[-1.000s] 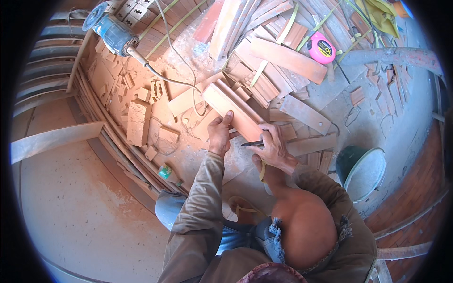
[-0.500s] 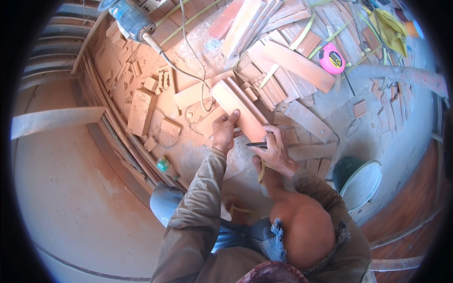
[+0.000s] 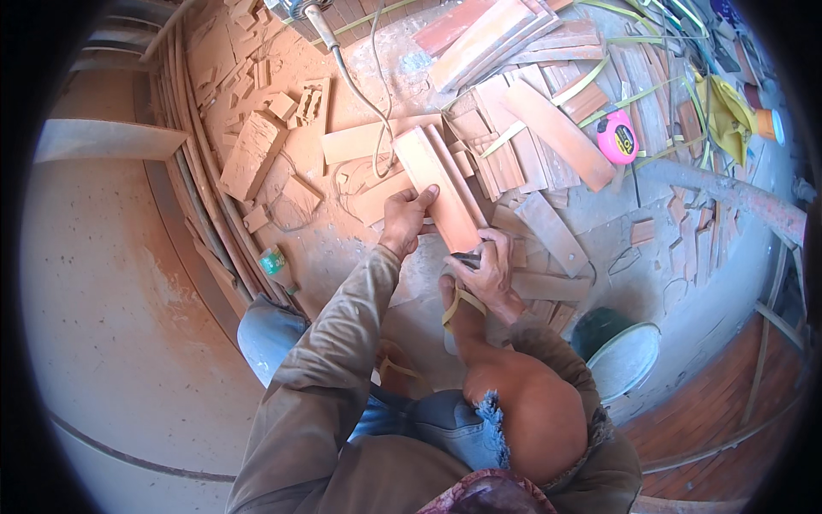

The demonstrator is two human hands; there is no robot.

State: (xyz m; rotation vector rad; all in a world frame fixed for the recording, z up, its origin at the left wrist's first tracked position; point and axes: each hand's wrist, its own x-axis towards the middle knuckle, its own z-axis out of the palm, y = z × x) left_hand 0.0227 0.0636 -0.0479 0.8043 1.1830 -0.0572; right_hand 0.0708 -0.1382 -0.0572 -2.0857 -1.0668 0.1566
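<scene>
Around the tile (image 3: pixel 441 184) you have little room: stacked tiles (image 3: pixel 531 137) crowd its right, a cable (image 3: pixel 364 90) loops at its left, scraps (image 3: pixel 257 154) beyond. Bare dusty floor (image 3: pixel 342 248) lies below-left of it.

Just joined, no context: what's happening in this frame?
A person crouches over a dusty floor strewn with reddish tile offcuts. The left hand steadies a long terracotta tile by its near end, while the right hand holds a dark pencil-like marker at the tile's lower end. A pink tape measure lies to the right and a grinder's cord runs from the top.
</scene>
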